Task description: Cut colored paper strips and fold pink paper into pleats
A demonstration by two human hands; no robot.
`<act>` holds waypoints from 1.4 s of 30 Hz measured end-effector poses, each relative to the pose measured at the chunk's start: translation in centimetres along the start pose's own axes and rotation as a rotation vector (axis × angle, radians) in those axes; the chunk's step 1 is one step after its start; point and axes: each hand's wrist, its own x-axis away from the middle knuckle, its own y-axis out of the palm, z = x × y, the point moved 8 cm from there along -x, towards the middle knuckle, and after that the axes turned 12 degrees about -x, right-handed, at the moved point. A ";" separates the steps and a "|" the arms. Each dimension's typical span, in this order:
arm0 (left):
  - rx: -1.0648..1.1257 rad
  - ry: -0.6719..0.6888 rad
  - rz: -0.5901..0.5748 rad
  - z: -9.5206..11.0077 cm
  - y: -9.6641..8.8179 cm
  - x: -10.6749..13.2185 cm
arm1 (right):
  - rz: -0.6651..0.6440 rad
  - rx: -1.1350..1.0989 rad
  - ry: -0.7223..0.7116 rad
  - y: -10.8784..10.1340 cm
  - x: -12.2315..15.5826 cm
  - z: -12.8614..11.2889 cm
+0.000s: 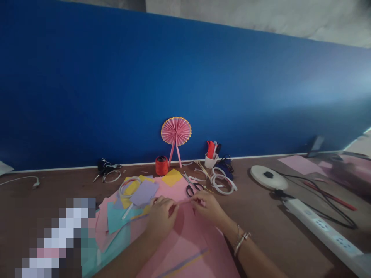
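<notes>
Both my hands rest on a large pink paper sheet [188,247] on the brown table. My left hand [160,220] has its fingers curled and pinches the sheet's far edge. My right hand [207,206], with bracelets at the wrist, pinches the same edge a little to the right. A thin folded strip of the pink paper runs between the two hands. Black-handled scissors [193,187] lie just beyond my right hand.
Coloured paper pieces [139,195] lie left of my hands. A pink paper fan [176,132] leans on the blue partition [185,96], beside a red thread spool [161,165] and a white cup [210,158] of tools. White rings [222,181], a round lamp base [268,176] and a power strip [324,231] sit right.
</notes>
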 end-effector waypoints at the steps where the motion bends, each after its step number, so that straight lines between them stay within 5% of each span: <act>1: -0.003 0.001 -0.003 0.0 0.1 0.0 | -0.003 0.002 -0.002 0.0 0.0 0.0; 8: 0.000 0.011 -0.002 0.0 0.3 0.1 | 0.010 0.046 0.005 -0.1 -0.1 0.1; 16: 0.016 0.072 0.024 0.7 -0.3 0.1 | 0.201 -0.097 0.182 -0.1 0.0 1.6; 19: 0.037 0.052 0.047 0.3 -0.4 0.1 | 0.325 -0.166 0.260 -1.8 0.3 3.0; 22: 0.062 0.039 0.053 -0.2 -0.2 0.0 | 0.403 -0.001 0.291 -4.5 0.6 4.1; 26: 0.093 0.059 0.042 0.0 0.1 0.0 | 0.550 0.388 0.080 -7.3 0.7 2.0; 30: 0.140 0.051 0.057 -0.2 0.1 0.2 | 0.363 0.174 -0.034 -4.7 0.2 0.2; 33: 0.174 0.028 0.093 -0.7 0.0 0.2 | 0.069 -0.178 0.120 -0.8 0.2 0.7; 36: 0.238 -0.019 0.137 -1.4 -0.1 0.1 | -0.098 -0.279 0.255 1.6 0.8 1.6; 39: 0.407 -0.129 0.134 -2.7 0.3 -0.2 | -0.113 -0.278 0.273 1.7 0.7 2.4; 42: 0.578 -0.192 0.126 -3.5 -0.3 -0.8 | 0.008 -0.360 0.282 0.1 0.1 3.3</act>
